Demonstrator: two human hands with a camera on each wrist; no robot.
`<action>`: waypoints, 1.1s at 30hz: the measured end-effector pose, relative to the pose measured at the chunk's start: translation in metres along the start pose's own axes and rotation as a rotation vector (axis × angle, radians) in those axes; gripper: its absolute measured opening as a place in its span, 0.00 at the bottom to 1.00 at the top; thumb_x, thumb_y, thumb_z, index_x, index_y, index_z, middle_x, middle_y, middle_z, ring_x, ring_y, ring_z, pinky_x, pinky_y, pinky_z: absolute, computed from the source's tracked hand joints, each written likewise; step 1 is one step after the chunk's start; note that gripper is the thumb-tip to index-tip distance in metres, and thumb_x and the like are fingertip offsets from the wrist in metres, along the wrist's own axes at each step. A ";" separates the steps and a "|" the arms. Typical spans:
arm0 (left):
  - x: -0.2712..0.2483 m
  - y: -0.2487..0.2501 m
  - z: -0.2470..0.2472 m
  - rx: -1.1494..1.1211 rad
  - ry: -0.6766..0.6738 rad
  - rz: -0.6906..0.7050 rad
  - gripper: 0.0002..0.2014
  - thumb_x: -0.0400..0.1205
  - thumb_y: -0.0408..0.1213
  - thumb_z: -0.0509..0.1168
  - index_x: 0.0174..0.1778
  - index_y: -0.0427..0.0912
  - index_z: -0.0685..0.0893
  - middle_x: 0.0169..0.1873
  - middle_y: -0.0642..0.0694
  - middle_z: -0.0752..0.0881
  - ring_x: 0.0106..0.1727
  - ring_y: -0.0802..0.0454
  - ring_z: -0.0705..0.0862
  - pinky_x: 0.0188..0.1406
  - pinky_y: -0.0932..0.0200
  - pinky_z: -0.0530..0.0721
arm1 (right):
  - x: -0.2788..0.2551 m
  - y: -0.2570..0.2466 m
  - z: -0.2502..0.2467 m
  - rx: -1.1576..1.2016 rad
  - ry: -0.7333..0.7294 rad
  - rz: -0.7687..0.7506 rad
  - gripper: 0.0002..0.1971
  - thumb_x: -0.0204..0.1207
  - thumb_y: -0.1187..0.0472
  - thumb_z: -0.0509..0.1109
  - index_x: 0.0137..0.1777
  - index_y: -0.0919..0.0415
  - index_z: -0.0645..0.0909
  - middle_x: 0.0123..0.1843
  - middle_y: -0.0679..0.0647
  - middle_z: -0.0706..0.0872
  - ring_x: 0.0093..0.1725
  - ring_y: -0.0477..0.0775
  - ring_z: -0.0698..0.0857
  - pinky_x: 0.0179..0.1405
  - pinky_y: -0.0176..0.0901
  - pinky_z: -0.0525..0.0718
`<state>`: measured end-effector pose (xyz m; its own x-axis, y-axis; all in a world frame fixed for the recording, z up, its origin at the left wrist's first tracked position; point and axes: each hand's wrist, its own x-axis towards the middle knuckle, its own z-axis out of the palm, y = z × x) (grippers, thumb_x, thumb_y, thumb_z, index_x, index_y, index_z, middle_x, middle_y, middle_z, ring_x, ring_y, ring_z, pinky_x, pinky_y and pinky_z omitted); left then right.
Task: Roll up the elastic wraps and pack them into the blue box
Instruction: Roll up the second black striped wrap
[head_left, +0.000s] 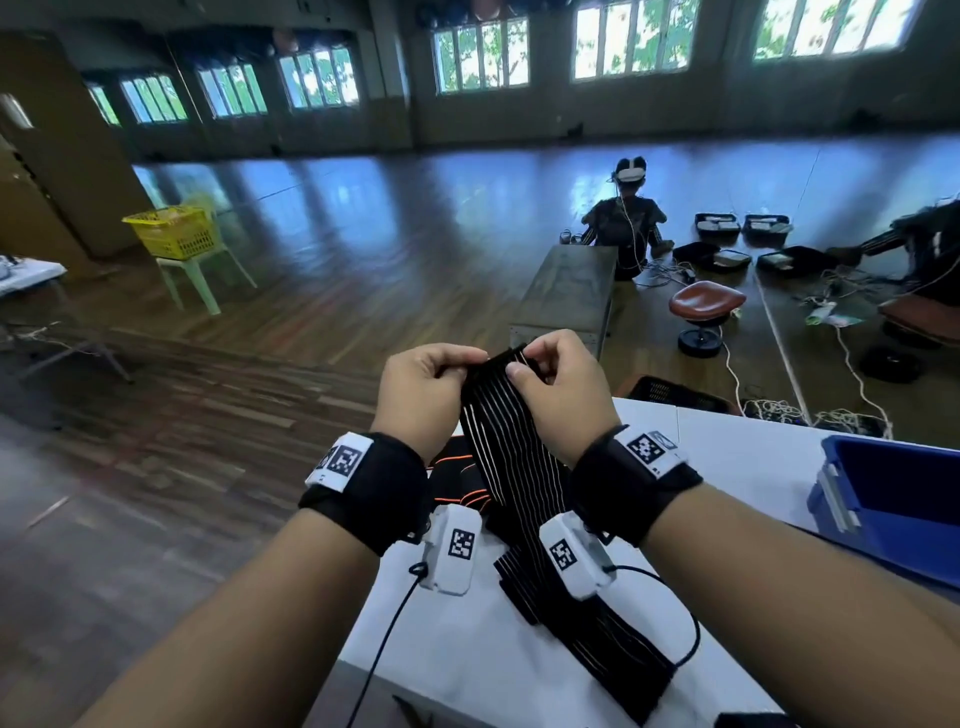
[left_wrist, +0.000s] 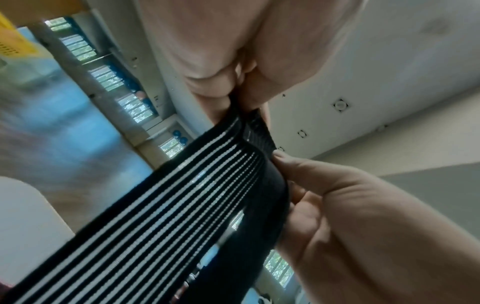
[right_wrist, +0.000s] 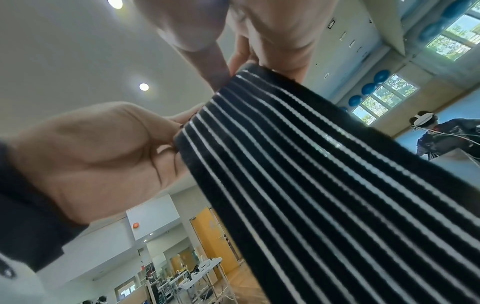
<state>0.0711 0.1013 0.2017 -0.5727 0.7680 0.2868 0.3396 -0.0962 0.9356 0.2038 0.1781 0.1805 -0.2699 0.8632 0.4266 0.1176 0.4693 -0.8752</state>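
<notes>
Two hands, left (head_left: 423, 392) and right (head_left: 558, 387), pinch the top end of one white-striped black wrap (head_left: 511, 457) trailing onto the bench (head_left: 737, 457); one orange-striped wrap (head_left: 457, 470) lies beneath, one blue box (head_left: 893, 499) at right.

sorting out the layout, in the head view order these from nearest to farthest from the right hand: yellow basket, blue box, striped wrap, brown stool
1. striped wrap, pinched in the right hand itself
2. brown stool, on the floor beyond, to the right
3. blue box, on the table at the right edge
4. yellow basket, on a chair far left
</notes>
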 end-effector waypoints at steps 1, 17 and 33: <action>0.001 0.000 0.001 -0.027 0.006 -0.030 0.26 0.80 0.18 0.61 0.33 0.53 0.94 0.39 0.45 0.93 0.47 0.44 0.92 0.58 0.42 0.90 | 0.000 -0.001 0.002 -0.003 0.012 -0.003 0.08 0.75 0.60 0.75 0.45 0.52 0.78 0.39 0.45 0.82 0.40 0.45 0.81 0.42 0.40 0.79; -0.009 0.014 -0.003 -0.263 -0.022 -0.052 0.06 0.80 0.30 0.73 0.51 0.39 0.92 0.47 0.36 0.93 0.51 0.45 0.90 0.64 0.39 0.87 | 0.001 -0.016 0.020 0.035 0.052 -0.034 0.08 0.73 0.59 0.77 0.43 0.52 0.79 0.34 0.42 0.81 0.35 0.36 0.79 0.37 0.27 0.75; -0.009 0.010 -0.001 -0.206 -0.035 -0.013 0.18 0.73 0.11 0.67 0.43 0.38 0.91 0.42 0.42 0.93 0.45 0.51 0.91 0.54 0.54 0.88 | -0.002 -0.004 0.013 0.169 -0.039 0.066 0.13 0.70 0.66 0.81 0.45 0.52 0.80 0.42 0.45 0.84 0.34 0.41 0.77 0.41 0.38 0.81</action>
<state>0.0789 0.0925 0.2085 -0.5488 0.7910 0.2706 0.1706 -0.2110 0.9625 0.1914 0.1723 0.1800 -0.3039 0.8816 0.3610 -0.0256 0.3713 -0.9282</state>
